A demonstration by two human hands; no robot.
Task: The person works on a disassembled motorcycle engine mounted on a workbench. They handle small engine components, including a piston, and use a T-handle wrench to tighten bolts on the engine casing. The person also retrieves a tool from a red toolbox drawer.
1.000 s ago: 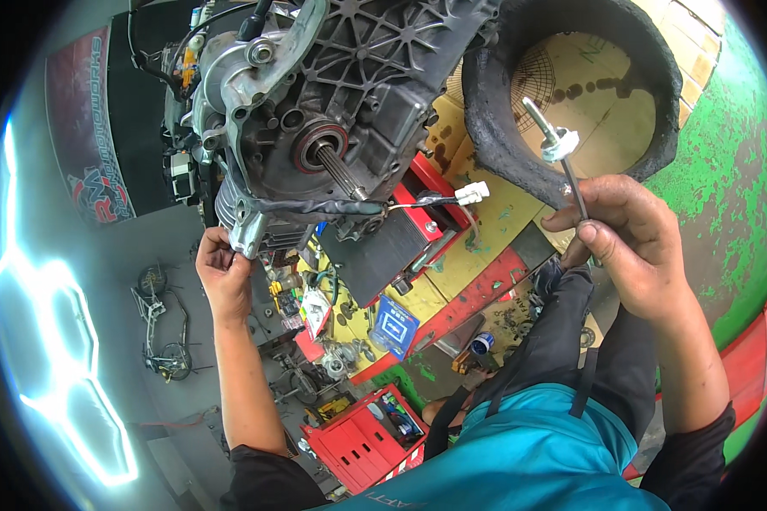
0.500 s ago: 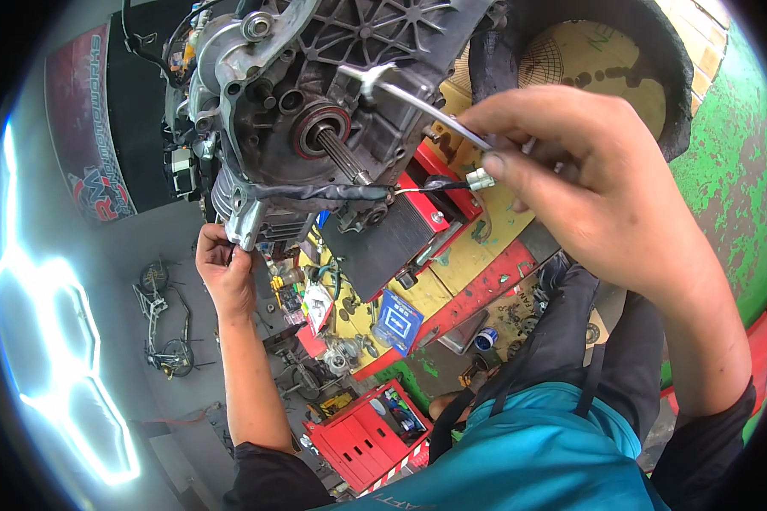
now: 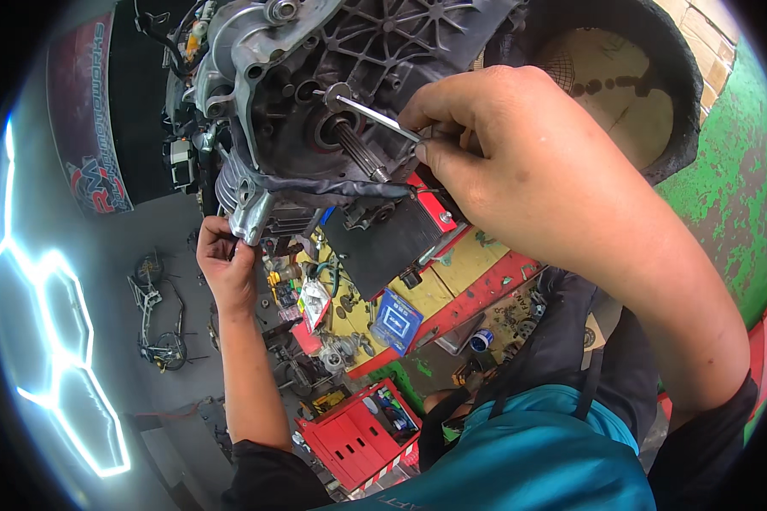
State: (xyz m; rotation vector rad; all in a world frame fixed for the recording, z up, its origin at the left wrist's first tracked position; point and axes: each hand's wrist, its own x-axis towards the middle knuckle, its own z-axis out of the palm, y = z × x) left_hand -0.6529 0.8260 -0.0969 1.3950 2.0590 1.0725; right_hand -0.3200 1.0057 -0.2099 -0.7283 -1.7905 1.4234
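Note:
A grey metal engine (image 3: 256, 77) fills the upper middle, its side casing uncovered. From its round bearing seat a splined shaft (image 3: 360, 153) sticks out toward me. My right hand (image 3: 494, 136) pinches a slim silver rod (image 3: 379, 117) between thumb and fingers. The rod's wider, roundish end lies over the casing just above the shaft; whether it touches cannot be told. At the lower left, my left hand (image 3: 227, 264) has its fingers curled on a metal lug (image 3: 249, 223) that juts from the engine. A black-sleeved cable (image 3: 332, 187) runs below the shaft.
Under the engine is a red-framed stand with a black top (image 3: 375, 251). A blue package (image 3: 395, 322) and loose parts lie on a yellow bench. A red tool cabinet (image 3: 354, 443) stands below, a large black round-rimmed tub (image 3: 686, 111) at upper right.
My right hand has moved left, bringing the rod's end closer to the shaft and bearing. My left hand stays at the lug. The engine sits slightly farther right in view.

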